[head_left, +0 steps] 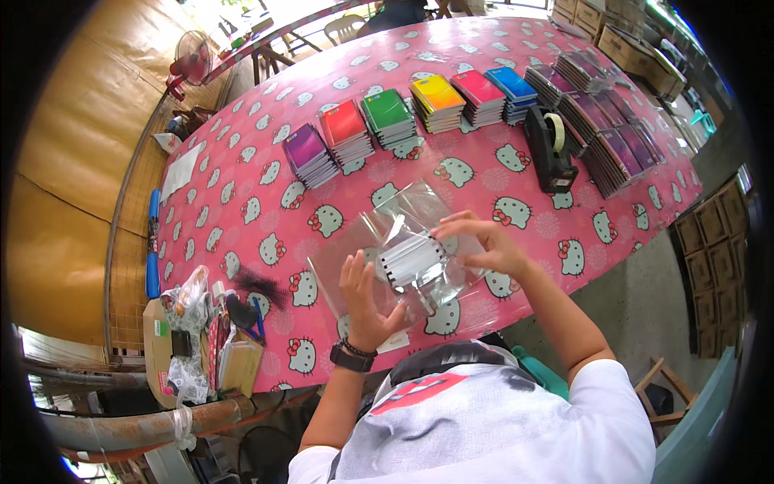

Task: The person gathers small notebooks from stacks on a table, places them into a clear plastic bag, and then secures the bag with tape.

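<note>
In front of me a small stack of notebooks [413, 260] shows its white page edges, with dark marks along both ends. It sits on a sheet of clear plastic film [339, 282], crinkled and partly folded up around it. My left hand [367, 310], with a dark watch and a beaded bracelet at the wrist, lies at the stack's near left side, fingers stretched and thumb spread. At the right side my right hand [488, 244] reaches over the film, its fingertips near the stack's far right corner and its thumb apart. Neither hand visibly grips anything.
Stacks of purple [310, 153], red [347, 129], green [389, 115], yellow [438, 98], pink [477, 93] and blue notebooks [512, 89] line the pink table. A black tape dispenser [551, 153] stands beside several wrapped stacks [617, 153]. Tools and packets [214, 335] crowd the left corner.
</note>
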Action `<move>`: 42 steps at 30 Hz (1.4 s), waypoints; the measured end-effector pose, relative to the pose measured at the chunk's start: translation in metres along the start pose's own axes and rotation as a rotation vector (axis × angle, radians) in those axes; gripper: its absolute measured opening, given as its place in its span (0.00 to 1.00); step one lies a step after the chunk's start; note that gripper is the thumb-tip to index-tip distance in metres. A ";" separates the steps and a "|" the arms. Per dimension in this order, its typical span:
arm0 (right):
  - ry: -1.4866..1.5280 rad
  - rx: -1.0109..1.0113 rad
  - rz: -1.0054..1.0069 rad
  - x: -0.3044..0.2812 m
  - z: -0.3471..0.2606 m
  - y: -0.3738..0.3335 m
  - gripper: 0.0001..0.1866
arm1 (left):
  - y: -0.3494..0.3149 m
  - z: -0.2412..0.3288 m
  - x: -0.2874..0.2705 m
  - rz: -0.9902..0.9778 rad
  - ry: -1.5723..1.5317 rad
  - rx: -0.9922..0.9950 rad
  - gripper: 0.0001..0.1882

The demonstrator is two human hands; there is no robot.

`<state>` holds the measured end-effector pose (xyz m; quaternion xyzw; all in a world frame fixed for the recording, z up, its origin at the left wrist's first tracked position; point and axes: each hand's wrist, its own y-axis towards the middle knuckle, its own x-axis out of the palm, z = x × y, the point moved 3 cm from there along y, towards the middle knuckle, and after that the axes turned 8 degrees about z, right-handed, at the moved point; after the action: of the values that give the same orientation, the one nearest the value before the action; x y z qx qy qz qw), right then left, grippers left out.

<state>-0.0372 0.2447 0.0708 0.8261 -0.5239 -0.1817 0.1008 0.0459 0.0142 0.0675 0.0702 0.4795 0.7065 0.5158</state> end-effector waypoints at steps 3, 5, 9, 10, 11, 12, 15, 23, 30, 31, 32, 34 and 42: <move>-0.092 -0.114 -0.073 0.014 0.001 -0.002 0.28 | 0.022 0.004 0.001 -0.218 0.225 0.273 0.19; -0.132 -0.133 -0.097 0.014 0.001 -0.002 0.28 | 0.034 0.008 -0.013 -0.021 0.019 0.009 0.14; -0.336 -0.194 -0.180 0.018 -0.006 0.000 0.29 | 0.014 -0.020 -0.031 0.134 -0.153 -0.238 0.15; -0.354 -0.191 -0.209 0.019 -0.007 0.002 0.30 | 0.007 -0.021 -0.025 0.016 -0.077 -0.157 0.16; -0.367 -0.185 -0.238 0.022 -0.006 0.003 0.31 | -0.002 -0.019 -0.018 -0.105 0.002 -0.078 0.18; -0.376 -0.178 -0.275 0.024 -0.006 0.004 0.32 | -0.012 -0.017 -0.012 -0.222 0.084 -0.005 0.20; -0.422 -0.149 -0.390 0.017 -0.005 0.007 0.36 | -0.011 -0.013 0.000 -0.439 0.100 0.024 0.30; -0.463 -0.068 -0.551 0.025 -0.010 0.010 0.40 | 0.009 -0.018 0.015 -0.677 0.011 -0.019 0.39; -0.501 -0.095 -0.537 0.033 -0.007 0.005 0.39 | 0.019 -0.009 0.019 -0.725 0.105 0.014 0.38; -0.451 -0.095 -0.523 0.034 -0.009 0.006 0.37 | 0.020 -0.008 0.019 -0.727 0.110 0.010 0.37; -0.411 -0.086 -0.513 0.033 -0.011 0.007 0.34 | 0.020 -0.008 0.022 -0.710 0.140 0.031 0.37; -0.216 -0.068 -0.376 0.019 -0.011 0.010 0.30 | 0.017 -0.013 0.021 -0.677 0.200 0.072 0.36; -0.889 0.381 1.205 -0.270 0.083 -0.062 0.18 | 0.014 -0.011 0.031 -0.646 0.134 0.082 0.37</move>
<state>-0.1233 0.5168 0.0258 0.2509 -0.8965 -0.3167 -0.1814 0.0164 0.0321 0.0599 -0.1112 0.5379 0.4894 0.6774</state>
